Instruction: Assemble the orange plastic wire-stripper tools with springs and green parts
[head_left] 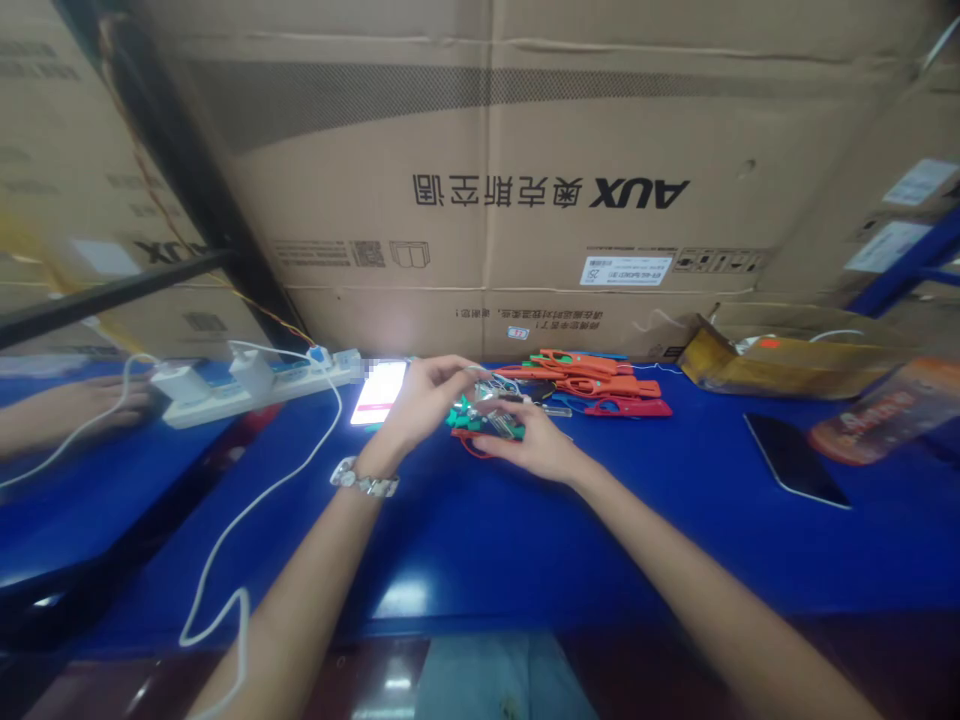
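Note:
My left hand [424, 400], a metal watch [364, 481] on its wrist, is closed in a pinch over a small bundle of green and clear parts with thin wires [484, 415]. From below, my right hand [536, 445] cups the same bundle, fingers curled round it. Both hands meet above the blue table [465, 540], near its far side. Behind them lies a pile of orange and red plastic tools [600, 385]. What the bundle is exactly is blurred.
A lit phone [380, 392] lies left of my hands, beside a white power strip [240, 385] with chargers and a white cable [247, 520]. A dark phone [795, 458] and an open cardboard tray [780, 355] sit right. Large cardboard boxes [525, 170] wall the back. Another person's hand [82, 405] rests far left.

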